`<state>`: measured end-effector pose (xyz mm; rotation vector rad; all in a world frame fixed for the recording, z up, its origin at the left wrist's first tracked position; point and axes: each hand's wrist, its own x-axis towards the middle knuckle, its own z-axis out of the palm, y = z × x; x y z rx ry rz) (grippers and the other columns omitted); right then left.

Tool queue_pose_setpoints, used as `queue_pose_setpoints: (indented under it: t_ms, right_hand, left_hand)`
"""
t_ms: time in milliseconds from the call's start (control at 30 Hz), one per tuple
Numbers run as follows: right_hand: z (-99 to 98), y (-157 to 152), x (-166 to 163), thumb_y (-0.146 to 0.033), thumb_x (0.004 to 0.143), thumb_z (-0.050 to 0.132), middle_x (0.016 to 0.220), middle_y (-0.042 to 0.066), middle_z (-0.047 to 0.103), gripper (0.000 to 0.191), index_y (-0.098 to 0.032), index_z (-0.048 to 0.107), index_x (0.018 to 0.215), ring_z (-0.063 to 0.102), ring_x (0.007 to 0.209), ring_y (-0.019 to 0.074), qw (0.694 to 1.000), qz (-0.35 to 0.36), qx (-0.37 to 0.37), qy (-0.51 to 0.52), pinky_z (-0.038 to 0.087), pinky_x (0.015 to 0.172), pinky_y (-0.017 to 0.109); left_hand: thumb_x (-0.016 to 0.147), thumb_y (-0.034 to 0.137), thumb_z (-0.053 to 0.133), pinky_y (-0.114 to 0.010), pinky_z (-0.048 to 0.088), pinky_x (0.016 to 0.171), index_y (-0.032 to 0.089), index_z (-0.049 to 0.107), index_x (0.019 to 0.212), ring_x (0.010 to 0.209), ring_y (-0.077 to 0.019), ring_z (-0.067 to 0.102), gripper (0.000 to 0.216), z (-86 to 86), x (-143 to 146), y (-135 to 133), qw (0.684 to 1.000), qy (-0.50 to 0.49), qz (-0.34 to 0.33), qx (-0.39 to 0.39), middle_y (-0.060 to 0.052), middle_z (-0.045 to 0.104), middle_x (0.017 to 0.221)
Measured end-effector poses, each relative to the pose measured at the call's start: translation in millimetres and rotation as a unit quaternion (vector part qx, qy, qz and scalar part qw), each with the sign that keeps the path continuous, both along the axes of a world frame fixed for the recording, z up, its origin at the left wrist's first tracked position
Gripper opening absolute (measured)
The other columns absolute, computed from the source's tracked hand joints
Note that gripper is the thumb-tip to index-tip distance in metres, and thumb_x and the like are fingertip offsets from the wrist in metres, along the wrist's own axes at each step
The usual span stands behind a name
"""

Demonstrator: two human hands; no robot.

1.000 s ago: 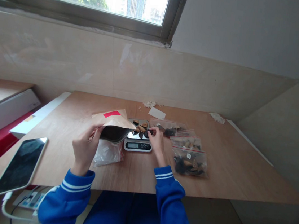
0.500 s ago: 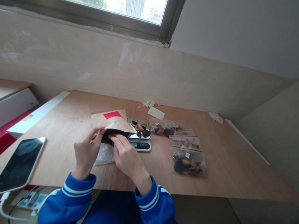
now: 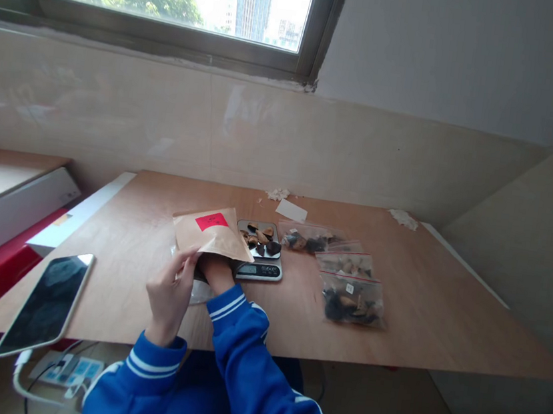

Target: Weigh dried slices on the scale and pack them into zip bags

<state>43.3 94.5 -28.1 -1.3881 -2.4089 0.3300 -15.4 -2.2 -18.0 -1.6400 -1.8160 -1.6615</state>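
From my remote seat I take the scale (image 3: 259,257) as my landmark on the bench (image 3: 419,318). Far to its left a phone (image 3: 45,303) lies face up at the bench's near edge. Nearer, my left hand (image 3: 171,291) pinches the near edge of the brown paper pouch (image 3: 210,232), which lies just left of the scale and overlaps its left side. My right hand (image 3: 213,268) is pushed into the pouch's mouth, so I cannot tell how its fingers are set. A clear plastic bag (image 3: 198,290) peeks out beneath the pouch. Dark dried pieces (image 3: 260,238) sit on the scale's plate. To the scale's right lie three filled zip bags (image 3: 351,280).
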Motion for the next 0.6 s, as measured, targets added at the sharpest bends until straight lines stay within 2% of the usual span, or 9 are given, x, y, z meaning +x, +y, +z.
queue_pose_setpoints:
  t_ms: [133,267,367,500,600]
  right_hand:
    - [-5.1,0,2,-0.016,0.097,0.041,0.144,0.017,0.049,0.042,-0.007,0.050,0.138,0.046,0.135,0.0257,0.999,-0.009,-0.024,-0.046,0.032,0.115,0.040]
    - [9.2,-2,9,-0.014,0.097,0.042,0.140,0.019,0.052,0.043,-0.005,0.048,0.139,0.048,0.133,0.0277,1.000,0.003,-0.029,-0.011,0.030,0.116,0.043]
    - [19.5,-10,15,-0.012,0.096,0.043,0.143,0.020,0.049,0.043,-0.004,0.048,0.138,0.046,0.134,0.0285,0.999,0.032,-0.027,0.025,0.030,0.116,0.042]
    - [24.4,-23,26,-0.009,0.093,0.047,0.137,0.023,0.054,0.037,-0.001,0.057,0.129,0.053,0.128,0.0317,0.995,0.056,-0.028,0.083,0.037,0.112,0.042]
    - [25.3,-30,36,-0.010,0.092,0.051,0.130,0.017,0.062,0.038,-0.010,0.058,0.129,0.060,0.119,0.0284,0.991,0.053,-0.028,0.123,0.046,0.105,0.039]
  left_hand:
    - [0.090,0.038,0.058,-0.018,0.048,0.055,0.023,0.075,0.094,0.065,-0.0131,0.071,0.023,-0.6,5,1,1.000,-0.018,-0.005,-0.008,0.000,0.076,0.078]
    - [0.089,0.039,0.059,-0.018,0.048,0.056,0.023,0.075,0.092,0.065,-0.0137,0.071,0.023,2.1,5,5,1.000,-0.030,0.000,-0.005,-0.001,0.075,0.076]
    - [0.088,0.041,0.060,-0.019,0.048,0.056,0.022,0.075,0.091,0.065,-0.0145,0.071,0.025,4.4,3,6,0.999,-0.034,0.009,-0.007,-0.002,0.074,0.073]
    - [0.088,0.042,0.060,-0.020,0.048,0.057,0.022,0.075,0.092,0.068,-0.0158,0.071,0.026,6.0,1,5,0.999,-0.040,0.013,-0.020,-0.003,0.074,0.073]
    - [0.088,0.042,0.059,-0.020,0.048,0.057,0.022,0.075,0.092,0.068,-0.0159,0.071,0.025,6.3,1,5,0.999,-0.037,0.012,-0.024,-0.003,0.074,0.074]
